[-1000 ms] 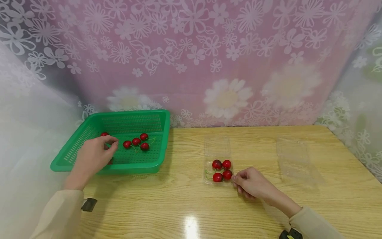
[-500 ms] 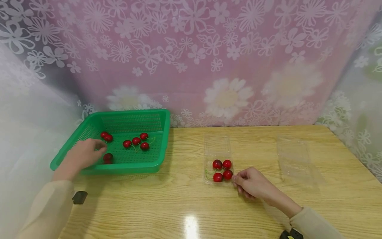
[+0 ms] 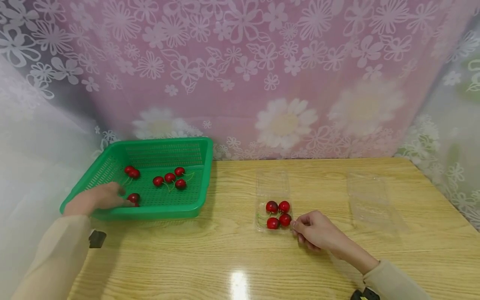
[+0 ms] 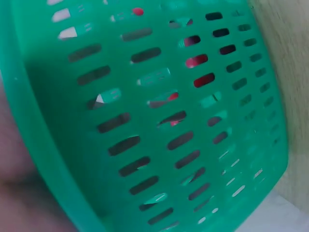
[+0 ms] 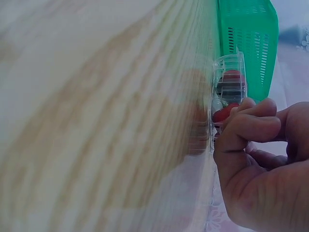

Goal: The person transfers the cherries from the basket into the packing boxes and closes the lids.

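Note:
In the head view my left hand (image 3: 98,198) reaches over the front left wall of a green plastic basket (image 3: 204,183). Its fingertips are at a dark red cherry (image 3: 133,197) near the front wall; a second red cherry there is partly hidden. The left wrist view shows mainly the basket's slotted wall (image 4: 120,145), with red patches behind it. My right hand (image 3: 315,229) pinches the right edge of an open clear plastic box (image 3: 262,216). Several cherries (image 3: 273,207) with green stems sit in that box. In the right wrist view, curled fingers (image 5: 246,125) meet the box's side.
Two cherries (image 3: 133,173) lie at the basket's back left, and several more cherries (image 3: 170,178) are grouped in its middle. Another clear plastic box (image 3: 369,200) stands open on the right of the wooden table (image 3: 225,254). A flowered curtain (image 3: 232,83) hangs behind.
My left hand has moved left and down inside the basket, from above its middle left to the cherries at the front wall. The right hand stays at the box's edge.

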`<state>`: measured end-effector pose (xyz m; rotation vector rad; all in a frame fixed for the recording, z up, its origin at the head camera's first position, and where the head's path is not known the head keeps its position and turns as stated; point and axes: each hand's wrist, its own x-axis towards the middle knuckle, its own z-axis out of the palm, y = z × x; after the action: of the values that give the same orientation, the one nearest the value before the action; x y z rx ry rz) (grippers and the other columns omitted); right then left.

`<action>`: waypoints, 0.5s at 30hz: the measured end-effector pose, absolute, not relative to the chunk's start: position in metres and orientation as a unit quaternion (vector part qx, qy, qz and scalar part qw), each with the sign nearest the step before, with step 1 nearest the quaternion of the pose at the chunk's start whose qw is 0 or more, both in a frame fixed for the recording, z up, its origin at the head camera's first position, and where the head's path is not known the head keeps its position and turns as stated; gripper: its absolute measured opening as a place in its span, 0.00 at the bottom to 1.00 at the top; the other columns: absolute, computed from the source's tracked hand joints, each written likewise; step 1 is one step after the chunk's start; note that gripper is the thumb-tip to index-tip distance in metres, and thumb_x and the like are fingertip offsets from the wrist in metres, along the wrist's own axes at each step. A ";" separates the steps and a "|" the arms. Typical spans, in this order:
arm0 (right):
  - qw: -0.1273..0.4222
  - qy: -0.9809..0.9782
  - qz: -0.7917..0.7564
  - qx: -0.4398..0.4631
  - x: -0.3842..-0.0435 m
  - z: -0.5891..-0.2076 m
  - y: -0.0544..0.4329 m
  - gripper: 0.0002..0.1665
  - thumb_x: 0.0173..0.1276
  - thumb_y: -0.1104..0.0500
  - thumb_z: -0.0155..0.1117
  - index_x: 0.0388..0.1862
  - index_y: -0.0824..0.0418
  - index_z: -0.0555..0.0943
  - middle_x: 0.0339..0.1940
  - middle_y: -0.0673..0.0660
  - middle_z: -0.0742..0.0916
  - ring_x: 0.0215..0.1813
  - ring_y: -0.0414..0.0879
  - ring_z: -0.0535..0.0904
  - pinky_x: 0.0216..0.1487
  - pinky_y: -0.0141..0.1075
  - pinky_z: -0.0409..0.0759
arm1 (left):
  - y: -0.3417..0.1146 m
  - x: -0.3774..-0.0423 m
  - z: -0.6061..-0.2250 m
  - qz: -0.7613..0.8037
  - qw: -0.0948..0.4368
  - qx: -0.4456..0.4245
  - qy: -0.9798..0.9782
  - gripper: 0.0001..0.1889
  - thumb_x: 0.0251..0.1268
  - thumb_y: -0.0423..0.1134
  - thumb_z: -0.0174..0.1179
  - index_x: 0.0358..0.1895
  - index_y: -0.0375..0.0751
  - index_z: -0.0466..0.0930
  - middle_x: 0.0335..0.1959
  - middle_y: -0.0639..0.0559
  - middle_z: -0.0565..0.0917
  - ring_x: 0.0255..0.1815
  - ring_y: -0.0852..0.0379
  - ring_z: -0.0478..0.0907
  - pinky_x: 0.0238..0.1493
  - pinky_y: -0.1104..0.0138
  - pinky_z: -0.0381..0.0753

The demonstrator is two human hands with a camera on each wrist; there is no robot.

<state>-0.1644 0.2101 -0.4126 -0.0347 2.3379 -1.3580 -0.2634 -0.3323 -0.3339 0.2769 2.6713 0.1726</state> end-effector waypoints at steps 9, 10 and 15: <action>0.215 0.845 -0.489 -0.015 -0.164 -0.413 0.210 0.21 0.83 0.55 0.51 0.32 0.66 0.81 0.18 0.51 0.79 0.14 0.39 0.64 0.16 0.28 0.62 | -0.336 -0.266 -0.336 0.064 0.253 0.097 0.960 0.39 0.71 0.53 0.61 0.65 0.15 0.69 0.66 0.16 0.69 0.66 0.15 0.64 0.61 0.33 0.73; 0.214 0.846 -0.488 -0.015 -0.164 -0.413 0.210 0.21 0.83 0.55 0.51 0.32 0.66 0.81 0.18 0.51 0.79 0.14 0.39 0.64 0.15 0.28 0.63 | -0.336 -0.267 -0.337 0.063 0.254 0.100 0.960 0.39 0.71 0.53 0.61 0.64 0.15 0.69 0.65 0.16 0.70 0.66 0.16 0.65 0.61 0.33 0.73; 0.211 0.847 -0.489 -0.017 -0.165 -0.414 0.211 0.21 0.83 0.55 0.51 0.32 0.66 0.81 0.18 0.51 0.79 0.14 0.39 0.65 0.15 0.28 0.63 | -0.335 -0.268 -0.337 0.057 0.256 0.108 0.959 0.38 0.71 0.53 0.60 0.62 0.14 0.71 0.63 0.18 0.73 0.65 0.17 0.68 0.59 0.35 0.75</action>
<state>-0.1647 0.2111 -0.4144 -0.0484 2.3533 -1.3579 -0.2685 -0.3349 -0.3368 0.2921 2.6022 0.1558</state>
